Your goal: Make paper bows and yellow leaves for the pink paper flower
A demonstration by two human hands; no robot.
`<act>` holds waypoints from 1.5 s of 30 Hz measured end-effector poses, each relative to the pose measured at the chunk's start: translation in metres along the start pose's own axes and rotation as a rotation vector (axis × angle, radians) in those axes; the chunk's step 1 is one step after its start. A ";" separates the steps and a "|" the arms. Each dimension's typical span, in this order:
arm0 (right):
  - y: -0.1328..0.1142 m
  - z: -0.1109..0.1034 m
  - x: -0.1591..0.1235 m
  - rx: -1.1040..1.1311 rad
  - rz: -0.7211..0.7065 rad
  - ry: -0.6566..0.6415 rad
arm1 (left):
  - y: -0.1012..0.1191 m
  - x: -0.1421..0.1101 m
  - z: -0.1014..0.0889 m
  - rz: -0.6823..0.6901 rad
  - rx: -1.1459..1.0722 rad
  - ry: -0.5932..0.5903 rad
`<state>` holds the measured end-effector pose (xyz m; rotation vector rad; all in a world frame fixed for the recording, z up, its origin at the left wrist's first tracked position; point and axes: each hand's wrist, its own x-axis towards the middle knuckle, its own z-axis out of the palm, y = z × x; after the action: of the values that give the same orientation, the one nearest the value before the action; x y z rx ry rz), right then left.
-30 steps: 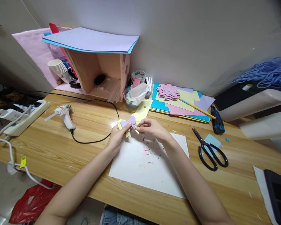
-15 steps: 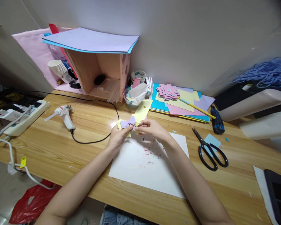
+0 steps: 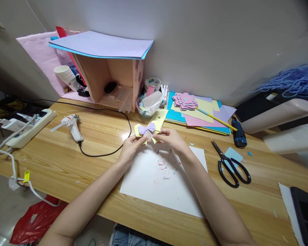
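Observation:
A paper bow point(image 3: 147, 129), purple layered over yellow, is held up between my two hands above the top edge of a white sheet point(image 3: 154, 186) with red and blue marks. My left hand point(image 3: 131, 147) pinches the bow's lower left side. On its right side, the fingers of my right hand point(image 3: 171, 139) are closed on the yellow part. Two pointed yellow tails hang at the bottom of the bow. Just behind it lies a yellow paper piece point(image 3: 161, 117) with a small hole.
A glue gun point(image 3: 73, 128) lies at left near a power strip point(image 3: 33, 131). Black-handled scissors point(image 3: 231, 165) and a blue utility knife point(image 3: 238, 133) are at right. Behind stand an open box point(image 3: 115, 78), a bowl of scraps point(image 3: 150, 106) and stacked coloured paper with a pink paper flower point(image 3: 184, 101).
The bow has turned to face me more fully and shifted slightly right and up. My right fingers have moved from its lower middle to its right side.

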<state>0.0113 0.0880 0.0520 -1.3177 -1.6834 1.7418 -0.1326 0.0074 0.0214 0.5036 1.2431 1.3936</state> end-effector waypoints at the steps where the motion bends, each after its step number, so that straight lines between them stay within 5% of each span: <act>1: -0.001 -0.001 0.000 0.003 0.002 -0.002 | 0.000 0.000 0.000 -0.007 0.005 0.000; 45: 0.001 0.003 0.004 0.080 0.000 0.011 | -0.005 0.003 -0.006 0.052 0.146 0.004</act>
<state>0.0075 0.0892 0.0489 -1.2897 -1.5903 1.7796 -0.1362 0.0071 0.0137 0.6378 1.3501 1.3538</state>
